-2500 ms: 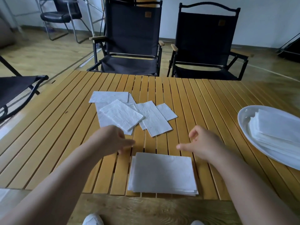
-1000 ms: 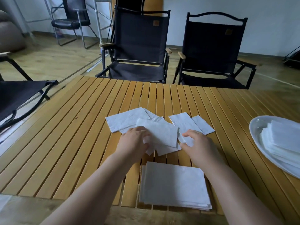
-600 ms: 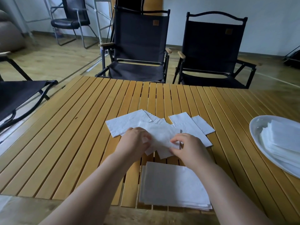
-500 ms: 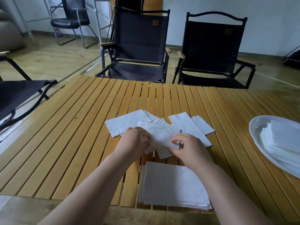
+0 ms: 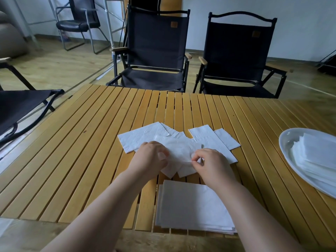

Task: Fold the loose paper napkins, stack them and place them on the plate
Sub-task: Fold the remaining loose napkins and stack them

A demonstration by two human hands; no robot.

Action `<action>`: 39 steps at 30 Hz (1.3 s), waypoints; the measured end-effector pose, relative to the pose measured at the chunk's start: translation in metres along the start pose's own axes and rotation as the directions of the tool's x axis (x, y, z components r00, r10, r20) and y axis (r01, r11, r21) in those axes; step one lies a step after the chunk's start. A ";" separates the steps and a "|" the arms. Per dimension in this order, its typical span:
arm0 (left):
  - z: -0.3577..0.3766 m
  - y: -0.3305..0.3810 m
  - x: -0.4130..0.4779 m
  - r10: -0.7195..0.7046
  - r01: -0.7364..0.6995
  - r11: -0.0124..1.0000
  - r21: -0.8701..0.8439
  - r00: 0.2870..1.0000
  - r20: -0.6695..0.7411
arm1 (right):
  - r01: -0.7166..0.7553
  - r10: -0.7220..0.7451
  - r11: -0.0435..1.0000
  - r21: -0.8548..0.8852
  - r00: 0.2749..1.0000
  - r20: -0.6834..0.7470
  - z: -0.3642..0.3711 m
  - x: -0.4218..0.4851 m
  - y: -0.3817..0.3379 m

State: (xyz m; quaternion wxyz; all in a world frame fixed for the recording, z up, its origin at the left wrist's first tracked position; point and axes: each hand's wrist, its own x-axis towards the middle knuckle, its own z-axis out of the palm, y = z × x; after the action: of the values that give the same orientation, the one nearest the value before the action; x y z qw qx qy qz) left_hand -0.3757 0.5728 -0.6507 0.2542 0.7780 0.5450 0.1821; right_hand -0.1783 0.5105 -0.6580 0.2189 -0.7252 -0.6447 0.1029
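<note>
Two bare hands meet over the loose napkins (image 5: 140, 140) near the middle of the slatted wooden counter (image 5: 76, 160). One top napkin (image 5: 179, 151) is caught between them: the left hand (image 5: 150, 159) has its grip closed on the napkin's left side, thumb on top, and the right hand (image 5: 209, 163) pinches the right edge between thumb and fingertips (image 5: 195, 160), the paper crumpled a little at the pinch. Its near corners hang out below both hands, over the slats.

Under and behind that sheet the remaining loose napkins lie spread and overlapping, one reaching toward the left edge of the counter, two others angled toward the right edge. All lie flat on the wood.

Closer to the near edge, just below the hands, a folded stack (image 5: 192, 206) of napkins lies squared up, its right-hand layers slightly fanned at the near corner. It sits apart from the loose spread, with bare slats between.

At the right edge of the counter sits a white plate (image 5: 289, 142), partly cut off by the frame, with a pile of napkins (image 5: 320, 155) already lying in it.

Beyond the far edge stand two black folding chairs (image 5: 156, 50), side by side, and part of a third chair (image 5: 23, 104) shows off the left edge.
</note>
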 end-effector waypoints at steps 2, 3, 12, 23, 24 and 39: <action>-0.001 0.000 0.000 0.009 -0.009 1.000 0.028 1.000 0.003 | -0.003 0.003 1.000 0.005 1.000 0.004 -0.001 0.001 0.001; -0.001 0.000 0.000 0.014 -0.014 0.999 0.046 1.000 0.004 | -0.004 0.004 1.000 0.009 1.000 0.005 -0.002 0.001 0.001; -0.005 -0.006 0.003 -0.020 0.022 0.999 0.027 0.996 -0.088 | -0.061 0.061 0.997 0.056 0.998 0.003 -0.012 -0.002 0.002; -0.016 -0.001 -0.002 0.041 -0.052 0.993 -0.103 0.994 -0.105 | -0.078 0.078 0.994 0.074 0.997 -0.003 -0.012 -0.003 0.010; -0.016 -0.001 -0.002 0.039 -0.051 0.993 -0.110 0.994 -0.103 | -0.076 0.078 0.994 0.082 0.996 -0.031 -0.013 -0.002 0.011; -0.016 -0.002 0.000 0.002 -0.033 0.980 -0.198 0.988 -0.156 | -0.045 0.105 0.940 0.337 0.981 -0.161 -0.026 -0.004 0.003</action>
State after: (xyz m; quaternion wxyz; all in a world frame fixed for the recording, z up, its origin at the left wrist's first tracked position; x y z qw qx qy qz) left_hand -0.3864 0.5762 -0.6389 0.2861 0.7368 0.5351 0.2982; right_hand -0.1654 0.5020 -0.6367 0.3902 -0.7083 -0.5678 0.1536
